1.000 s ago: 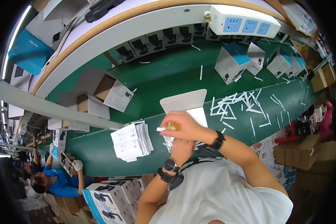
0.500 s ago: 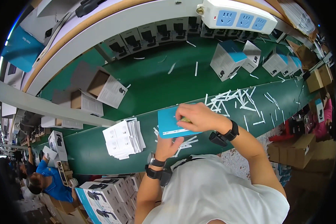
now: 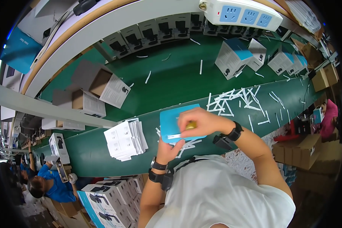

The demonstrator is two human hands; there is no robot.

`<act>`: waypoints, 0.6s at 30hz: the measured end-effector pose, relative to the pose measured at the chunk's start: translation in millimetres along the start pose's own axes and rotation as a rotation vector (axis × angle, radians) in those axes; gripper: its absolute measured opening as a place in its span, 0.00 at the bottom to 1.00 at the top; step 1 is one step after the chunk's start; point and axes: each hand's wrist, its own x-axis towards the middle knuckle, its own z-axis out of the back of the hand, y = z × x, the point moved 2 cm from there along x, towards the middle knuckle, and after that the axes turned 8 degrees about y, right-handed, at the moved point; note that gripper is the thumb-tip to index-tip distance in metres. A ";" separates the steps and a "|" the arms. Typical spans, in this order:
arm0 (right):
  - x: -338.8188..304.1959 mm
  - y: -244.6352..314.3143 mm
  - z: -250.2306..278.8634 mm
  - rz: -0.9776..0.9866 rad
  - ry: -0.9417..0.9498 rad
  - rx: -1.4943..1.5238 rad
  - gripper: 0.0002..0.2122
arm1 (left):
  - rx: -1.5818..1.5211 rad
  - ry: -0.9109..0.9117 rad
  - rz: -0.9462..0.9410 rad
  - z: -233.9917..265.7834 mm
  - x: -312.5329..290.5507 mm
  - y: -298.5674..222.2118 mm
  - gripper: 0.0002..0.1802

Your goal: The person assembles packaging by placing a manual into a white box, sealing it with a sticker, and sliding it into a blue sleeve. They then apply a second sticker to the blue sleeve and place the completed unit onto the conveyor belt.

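A box with a blue face [image 3: 171,119] is between my hands above the near edge of the green bench. My left hand [image 3: 169,151] grips its near left edge, with the thumb along the near side and the other fingers hidden beneath. Over the blue face, my right hand [image 3: 207,123] is closed around a small yellowish thing [image 3: 192,125], too covered to name. Its fingertips touch a white strip [image 3: 174,136] lying along the box's near edge. Loose white strips [image 3: 188,145] lie beneath the box, and a stack of printed white sheets [image 3: 121,140] sits to the left.
More white strips [image 3: 231,99] are scattered on the right. Open boxes [image 3: 110,91] stand at the far left, blue-topped boxes [image 3: 233,59] at the far right. A white power strip [image 3: 245,15] hangs above. A co-worker in blue [image 3: 57,184] is at left, near stacked boxes [image 3: 110,199].
My right hand has shifted slightly nearer and left over the box, and less of the white strip shows. A loose strip beyond has moved left. The co-worker's hands have moved.
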 end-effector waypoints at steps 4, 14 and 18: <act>-53.0 -8.5 46.1 -0.148 -0.320 0.688 0.13 | 0.076 -0.340 -0.323 -1.2 11.0 5.5 0.33; -74.9 -2.0 -44.8 -0.274 -0.478 -0.504 0.25 | 0.366 -0.221 -0.266 29.0 -0.6 7.6 0.27; -66.5 -20.6 -69.2 -0.210 -0.640 -0.566 0.16 | 0.416 -0.144 -0.243 49.5 -8.9 14.9 0.29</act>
